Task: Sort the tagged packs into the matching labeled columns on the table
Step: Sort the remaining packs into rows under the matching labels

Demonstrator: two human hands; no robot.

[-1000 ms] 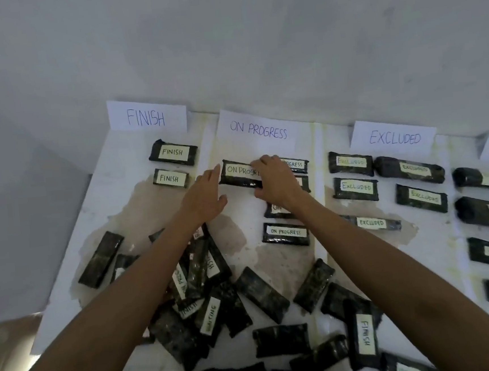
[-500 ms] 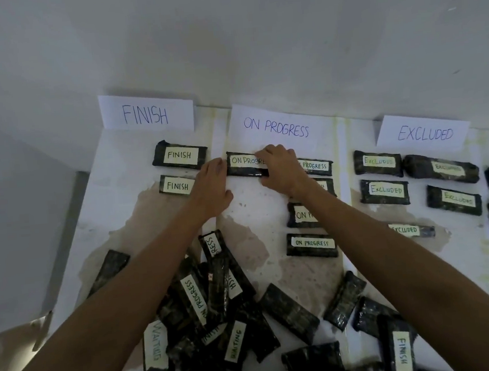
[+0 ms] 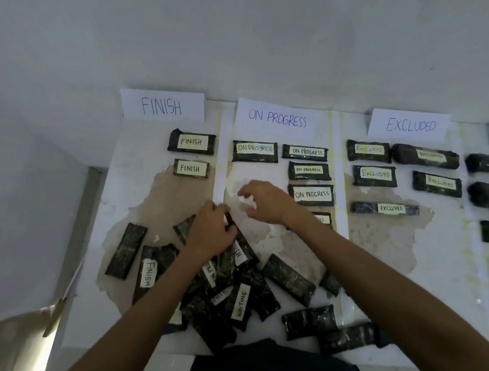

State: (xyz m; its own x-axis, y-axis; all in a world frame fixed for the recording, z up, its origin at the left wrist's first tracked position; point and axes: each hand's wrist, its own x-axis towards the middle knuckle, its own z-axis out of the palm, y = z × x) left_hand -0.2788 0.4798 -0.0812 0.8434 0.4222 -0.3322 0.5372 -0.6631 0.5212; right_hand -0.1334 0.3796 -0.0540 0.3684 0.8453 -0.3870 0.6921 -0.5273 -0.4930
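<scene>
Starting nearest the body, the unsorted pile [image 3: 256,299] of dark tagged packs lies on the white table [image 3: 450,256], on the wrist side of both sets of fingers. The left hand [image 3: 212,235] rests on the far edge of this pile. Its fingers curl down over the far end of a partly covered pack [image 3: 243,252]; whether they pinch that pack cannot be determined. The right hand [image 3: 268,202] hovers just right of the left fingers, apart from them, with fingers loosely curled and spread, holding nothing. Directly right of the right fingers lies a column of ON PROGRESS packs [image 3: 312,194]. Beyond both sets of fingertips, a single ON PROGRESS pack [image 3: 254,151] lies flat below the ON PROGRESS label [image 3: 277,117]. Beyond and left of the left fingers, two FINISH packs [image 3: 191,168] lie below the FINISH label [image 3: 162,106]. Far right of the right fingers, EXCLUDED packs [image 3: 374,175] lie below the EXCLUDED label [image 3: 410,125].
</scene>
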